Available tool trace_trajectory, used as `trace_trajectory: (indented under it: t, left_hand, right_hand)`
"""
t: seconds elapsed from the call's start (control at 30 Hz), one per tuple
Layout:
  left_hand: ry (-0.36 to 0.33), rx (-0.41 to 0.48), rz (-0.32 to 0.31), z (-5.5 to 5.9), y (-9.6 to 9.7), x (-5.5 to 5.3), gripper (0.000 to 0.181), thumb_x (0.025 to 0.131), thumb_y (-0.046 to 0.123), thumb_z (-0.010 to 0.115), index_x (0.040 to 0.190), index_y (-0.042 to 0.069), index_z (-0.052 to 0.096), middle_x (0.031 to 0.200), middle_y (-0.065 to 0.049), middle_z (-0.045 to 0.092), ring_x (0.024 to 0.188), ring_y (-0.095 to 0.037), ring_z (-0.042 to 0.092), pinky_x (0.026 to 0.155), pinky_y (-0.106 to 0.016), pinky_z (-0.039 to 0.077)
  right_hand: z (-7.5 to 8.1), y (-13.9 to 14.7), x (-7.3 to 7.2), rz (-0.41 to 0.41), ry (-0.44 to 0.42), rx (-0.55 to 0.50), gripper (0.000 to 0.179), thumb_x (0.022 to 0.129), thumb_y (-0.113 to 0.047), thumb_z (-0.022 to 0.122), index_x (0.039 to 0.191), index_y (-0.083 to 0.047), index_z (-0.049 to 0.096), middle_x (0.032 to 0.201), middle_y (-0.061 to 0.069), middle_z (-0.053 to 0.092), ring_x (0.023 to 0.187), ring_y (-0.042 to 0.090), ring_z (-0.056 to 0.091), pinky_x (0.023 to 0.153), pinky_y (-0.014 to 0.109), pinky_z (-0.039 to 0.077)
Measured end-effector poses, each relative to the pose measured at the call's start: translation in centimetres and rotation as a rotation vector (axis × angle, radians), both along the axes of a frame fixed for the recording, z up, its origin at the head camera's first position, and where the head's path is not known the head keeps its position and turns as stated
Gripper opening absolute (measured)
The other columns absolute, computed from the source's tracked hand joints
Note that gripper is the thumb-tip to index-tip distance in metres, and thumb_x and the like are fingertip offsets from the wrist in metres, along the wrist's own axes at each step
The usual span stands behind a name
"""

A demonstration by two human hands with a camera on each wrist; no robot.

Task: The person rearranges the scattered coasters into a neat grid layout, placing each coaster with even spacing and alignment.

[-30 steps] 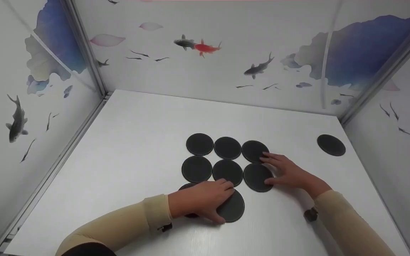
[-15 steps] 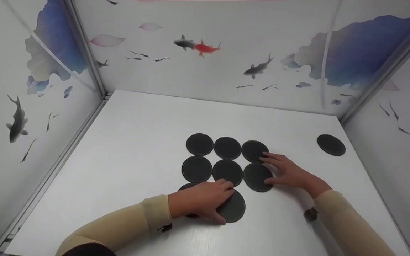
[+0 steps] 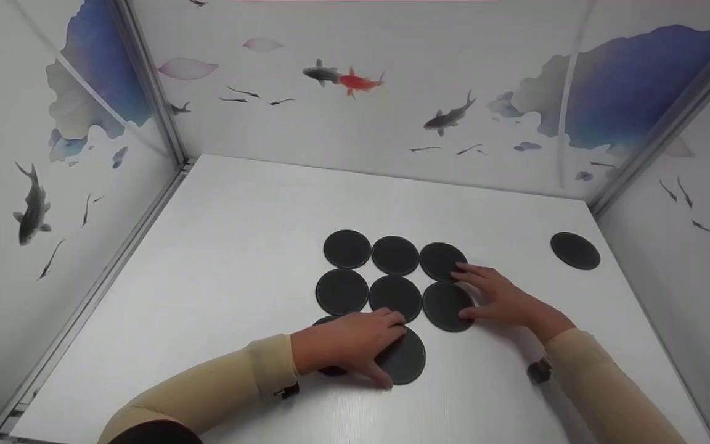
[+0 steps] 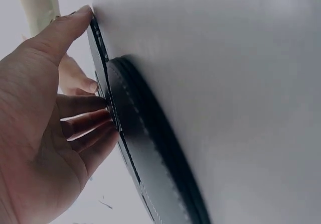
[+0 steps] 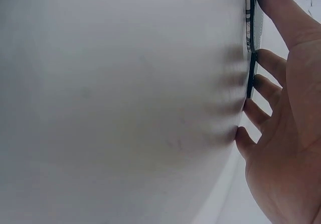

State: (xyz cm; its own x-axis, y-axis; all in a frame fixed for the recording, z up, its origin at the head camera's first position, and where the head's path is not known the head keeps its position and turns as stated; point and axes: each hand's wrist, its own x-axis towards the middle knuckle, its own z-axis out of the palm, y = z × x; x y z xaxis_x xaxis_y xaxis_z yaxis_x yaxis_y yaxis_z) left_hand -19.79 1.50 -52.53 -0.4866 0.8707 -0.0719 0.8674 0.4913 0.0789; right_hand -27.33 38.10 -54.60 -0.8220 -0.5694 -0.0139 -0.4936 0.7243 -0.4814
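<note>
Several round black coasters lie flat in rows on the white table. My left hand [image 3: 355, 342] holds the front-middle coaster [image 3: 407, 361], with its thumb at the near edge and fingertips by the far edge. Beneath that hand the front-left coaster [image 3: 329, 320] is mostly hidden; its stitched rim [image 4: 153, 128] shows close up in the left wrist view. My right hand [image 3: 503, 299] touches the right side of the row: its fingertips rest at the back-right coaster [image 3: 440, 259], and its thumb meets the edge of the middle-right coaster [image 3: 444, 305]. Those fingers are spread and only slightly bent.
One more coaster [image 3: 575, 251] lies apart near the table's right edge. White panels printed with fish and blue leaves enclose the table [image 3: 238, 246] at the back and both sides. A metal post [image 3: 155, 92] stands at the back left corner.
The front-middle coaster has shifted very slightly to the right under my left hand. My right hand stays where it was, and the other coasters have not visibly moved.
</note>
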Motion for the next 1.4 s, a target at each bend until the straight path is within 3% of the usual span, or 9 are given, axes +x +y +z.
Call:
trace_trajectory:
  t: [0.27,0.53,0.8,1.0,1.23,1.4]
  left_hand:
    - [-0.058,0.080,0.000,1.1,-1.3,-1.8,0.088,0.080,0.069,0.072,0.145,0.014,0.051,0.145,0.002,0.045,0.127,-0.010,0.047,0.100,-0.026,0.047]
    - [-0.091,0.130,0.061,2.0,-3.5,-3.6,0.086,0.081,0.064,0.075,0.146,0.012,0.051,0.147,-0.002,0.045,0.135,-0.015,0.045,0.109,-0.030,0.042]
    - [-0.146,0.146,0.164,2.2,-6.4,-4.7,0.085,0.081,0.064,0.074,0.147,0.016,0.050,0.148,0.001,0.045,0.138,-0.015,0.040,0.110,-0.032,0.041]
    - [-0.149,0.180,0.181,2.1,-8.0,-4.8,0.084,0.083,0.063,0.073,0.146,0.013,0.051,0.151,0.001,0.045,0.140,-0.018,0.039,0.110,-0.037,0.041]
    - [-0.146,0.130,0.259,1.5,-9.5,-4.1,0.091,0.084,0.070,0.067,0.152,0.013,0.045,0.161,-0.004,0.035,0.148,-0.023,0.031,0.117,-0.044,0.033]
    - [-0.129,0.115,0.252,0.9,-10.4,-4.0,0.103,0.080,0.077,0.064,0.157,0.015,0.037,0.166,-0.003,0.025,0.152,-0.023,0.023,0.120,-0.044,0.027]
  right_hand:
    - [0.0,0.1,-0.2,0.010,0.009,-0.003,0.084,0.083,-0.055,0.079,0.152,-0.017,0.048,0.163,0.008,0.031,0.147,0.035,0.028,0.114,0.061,0.027]
    - [-0.1,0.3,-0.2,-0.014,-0.016,-0.005,0.085,0.082,-0.057,0.078,0.152,-0.021,0.048,0.164,0.003,0.029,0.148,0.031,0.026,0.116,0.059,0.026]
    - [0.2,0.1,0.1,-0.033,-0.030,-0.002,0.084,0.082,-0.054,0.080,0.153,-0.022,0.047,0.164,0.005,0.029,0.149,0.033,0.025,0.116,0.061,0.025]
    - [0.1,0.1,0.0,-0.035,-0.028,0.008,0.084,0.082,-0.056,0.079,0.153,-0.022,0.047,0.164,0.003,0.029,0.149,0.032,0.025,0.116,0.060,0.025]
    - [0.0,0.2,0.0,-0.031,-0.031,0.003,0.086,0.081,-0.058,0.078,0.153,-0.023,0.047,0.164,0.003,0.029,0.149,0.032,0.025,0.116,0.060,0.024]
    - [0.0,0.1,0.0,-0.026,-0.033,-0.003,0.085,0.082,-0.057,0.079,0.153,-0.022,0.047,0.164,0.003,0.029,0.149,0.032,0.025,0.117,0.060,0.024]
